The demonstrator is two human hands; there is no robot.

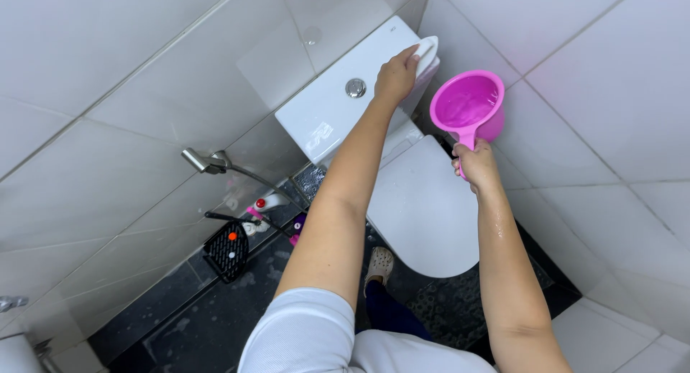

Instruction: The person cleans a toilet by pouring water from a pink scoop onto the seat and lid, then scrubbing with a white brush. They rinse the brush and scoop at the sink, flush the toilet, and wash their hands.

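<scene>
My left hand [394, 75] reaches across the white toilet cistern [327, 118] and presses a white cloth [426, 52] against the cistern's far edge. My right hand [475, 163] grips the handle of a pink plastic dipper [468, 103], held upright above the closed toilet lid [424, 208]. The dipper has water in it. A round chrome flush button [355, 88] sits on the cistern top just left of my left hand.
White tiled walls [129, 93] close in on both sides. A chrome spray hose fitting [205, 160] juts from the left wall. Cleaning bottles [262, 204] and a black basket [227, 251] stand on the dark wet floor [201, 315]. My foot [379, 264] is beside the toilet.
</scene>
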